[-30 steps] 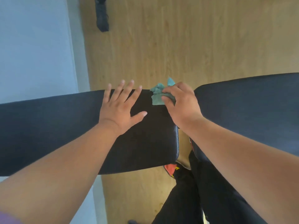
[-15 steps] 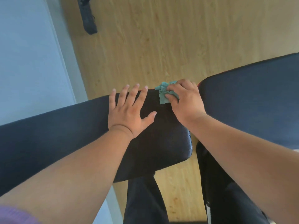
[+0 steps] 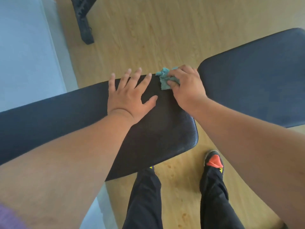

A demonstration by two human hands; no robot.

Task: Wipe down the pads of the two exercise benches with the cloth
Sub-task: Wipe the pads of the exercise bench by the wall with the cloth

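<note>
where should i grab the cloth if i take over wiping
Take the cloth by its bunched free end at the pad's far corner, coming from above. It is crumpled and partly under the right hand, so only the end poking out past the fingers is free; the left hand lies flat beside it.

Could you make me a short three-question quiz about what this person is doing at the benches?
1. True or false: the left hand lies flat with spread fingers on the near bench pad.
2. Which hand holds the teal cloth? A) left B) right C) neither
3. Fill in: the cloth sits at the pad's far ____, close to the second bench pad.

Key
1. True.
2. B: the right hand bunches it against the pad.
3. Corner.
</note>
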